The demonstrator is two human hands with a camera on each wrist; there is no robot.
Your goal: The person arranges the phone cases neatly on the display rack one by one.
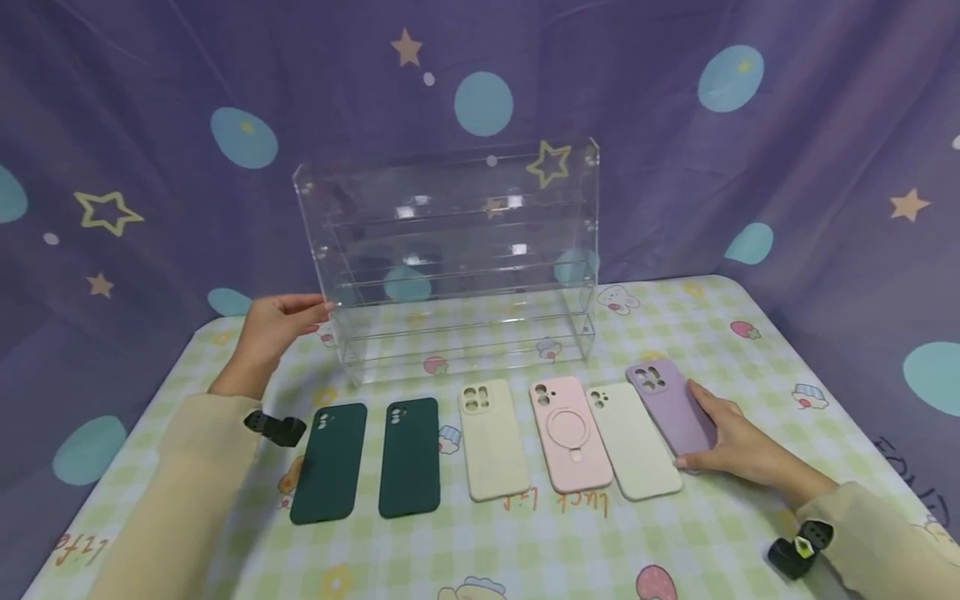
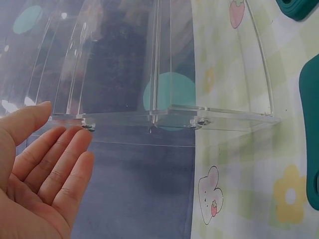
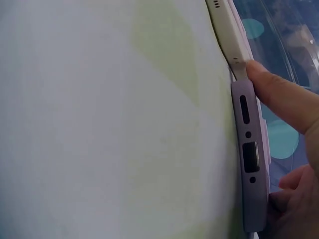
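Your transparent, rigid rack (image 1: 450,242) stands on the table (image 1: 720,542) with tiered shelves. Your left hand (image 1: 272,333), fingers extended, meets its left side; you can't tell how firmly. Your right hand (image 1: 738,442) grips the smooth purple case (image 1: 675,408) by its edges, before the rack's right end. Five other cases (image 1: 493,450) lie before the rack. Only the right wrist view shows the purple case's slotted end (image 3: 250,157); only the left, the rack's round fasteners (image 2: 202,122) closely.

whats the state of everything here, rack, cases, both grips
Clear rack, standing upright on the tablecloth
Left green case, lying flat
Right green case, lying flat
Cream case, lying flat
Pink case, lying flat
Ring, appears folded flat on the pink case
White case, lying flat
Purple case, held
Left grip, fingers extended at the rack's left side
Right grip, holding the purple case
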